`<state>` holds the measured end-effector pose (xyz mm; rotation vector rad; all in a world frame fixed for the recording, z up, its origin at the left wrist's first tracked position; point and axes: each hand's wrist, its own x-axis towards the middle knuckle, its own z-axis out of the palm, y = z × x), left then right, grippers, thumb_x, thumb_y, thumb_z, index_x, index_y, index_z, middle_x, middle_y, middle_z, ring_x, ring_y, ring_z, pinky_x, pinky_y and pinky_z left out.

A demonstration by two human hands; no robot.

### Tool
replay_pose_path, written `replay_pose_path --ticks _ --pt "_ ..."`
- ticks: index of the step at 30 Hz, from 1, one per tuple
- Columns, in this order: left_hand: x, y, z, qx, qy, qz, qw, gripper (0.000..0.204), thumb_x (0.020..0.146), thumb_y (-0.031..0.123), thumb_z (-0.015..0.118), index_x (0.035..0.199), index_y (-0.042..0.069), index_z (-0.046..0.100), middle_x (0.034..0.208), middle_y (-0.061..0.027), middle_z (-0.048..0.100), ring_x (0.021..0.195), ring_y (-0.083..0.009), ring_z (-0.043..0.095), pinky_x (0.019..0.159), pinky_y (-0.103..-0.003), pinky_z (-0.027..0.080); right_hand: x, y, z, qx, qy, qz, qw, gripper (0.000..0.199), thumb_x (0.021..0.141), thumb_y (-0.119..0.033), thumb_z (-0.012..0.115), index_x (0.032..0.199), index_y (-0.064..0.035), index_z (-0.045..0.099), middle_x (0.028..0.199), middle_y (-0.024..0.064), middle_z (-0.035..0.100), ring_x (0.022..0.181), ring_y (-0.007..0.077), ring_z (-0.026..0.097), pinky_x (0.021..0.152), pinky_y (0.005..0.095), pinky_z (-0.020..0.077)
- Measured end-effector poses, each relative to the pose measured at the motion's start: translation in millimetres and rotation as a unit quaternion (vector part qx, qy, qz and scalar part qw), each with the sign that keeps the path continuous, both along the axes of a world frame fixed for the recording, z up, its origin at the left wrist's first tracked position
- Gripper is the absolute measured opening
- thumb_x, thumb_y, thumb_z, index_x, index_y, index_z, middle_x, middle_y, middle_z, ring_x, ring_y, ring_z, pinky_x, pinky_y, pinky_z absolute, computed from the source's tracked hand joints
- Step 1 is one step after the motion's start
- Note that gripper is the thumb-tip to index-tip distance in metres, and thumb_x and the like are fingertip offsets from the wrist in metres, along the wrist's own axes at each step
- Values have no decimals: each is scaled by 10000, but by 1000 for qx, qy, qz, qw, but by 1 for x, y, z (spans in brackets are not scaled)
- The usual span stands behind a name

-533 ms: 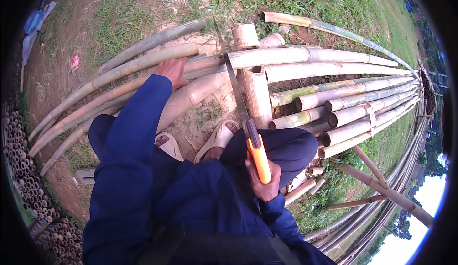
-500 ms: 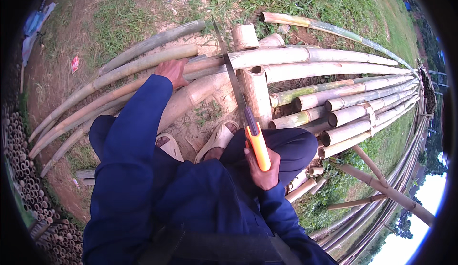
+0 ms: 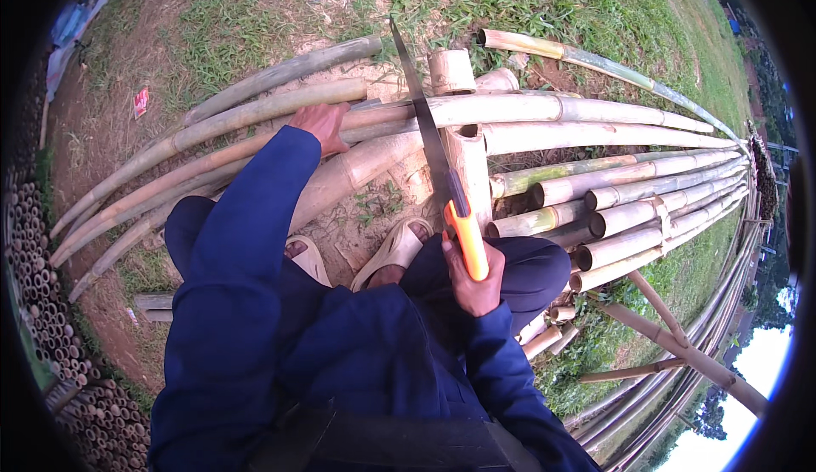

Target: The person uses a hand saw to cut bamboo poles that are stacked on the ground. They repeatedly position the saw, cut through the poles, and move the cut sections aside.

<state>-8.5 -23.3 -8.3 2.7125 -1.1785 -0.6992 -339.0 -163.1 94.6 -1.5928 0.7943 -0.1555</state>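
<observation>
My right hand point(image 3: 478, 289) is wrapped round the orange handle of a hand saw point(image 3: 428, 132). Its long, narrow blade points away from me and lies across a pale bamboo pole point(image 3: 501, 110); how deep any cut goes is hidden. Left of the blade, my left hand point(image 3: 320, 125) grips the same pole from above, with its fingertips partly hidden. Beneath the pole, near the blade, is a short, thick bamboo post point(image 3: 470, 166) with an open end. A thick bamboo length point(image 3: 344, 174) slants below my left hand.
Several cut bamboo poles point(image 3: 629, 221) lie stacked on the right. A short bamboo stub point(image 3: 451, 72) stands beyond the blade, and a greenish pole point(image 3: 285, 76) lies at the far left. My sandalled feet point(image 3: 398, 253) rest on the dirt. Bundled bamboo ends point(image 3: 51, 302) fill the left rim.
The saw and my right hand have moved forward, away from my body, across the pole. My left hand keeps its grip in the same spot. The whole view has shifted slightly.
</observation>
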Motion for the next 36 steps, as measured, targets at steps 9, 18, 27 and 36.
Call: replay_pose_path --ticks 9,18,27,36 --pt "9 8 -8 -191 49 6 980 629 810 449 807 1298 93 632 1143 -151 718 1091 -385 673 907 -514 533 46 -15 -31 -93 -74 23 993 292 1002 -160 706 759 -13 637 564 -6 555 448 68 495 430 247 382" --pt "31 12 -22 -252 -148 81 953 593 903 578 681 1221 77 655 1140 -129 670 1138 -317 621 1011 -450 476 40 -12 -32 -74 -31 36 996 145 982 -106 721 1003 36 708 736 -21 613 690 58 522 625 258 451" --pt "-13 -21 -28 -55 -45 23 997 807 706 553 829 1282 33 609 1150 -200 708 1156 -343 665 1030 -478 493 46 4 -14 -5 -35 9 999 90 1001 -37 665 1024 50 669 845 5 606 748 65 595 718 272 639" --pt "-6 -26 -5 3 7 27 1000 726 709 418 823 1284 22 623 1127 -230 725 1129 -371 682 1005 -496 516 -2 31 -15 -54 -35 4 998 172 978 -50 689 1116 54 692 868 77 706 820 82 618 753 275 512"
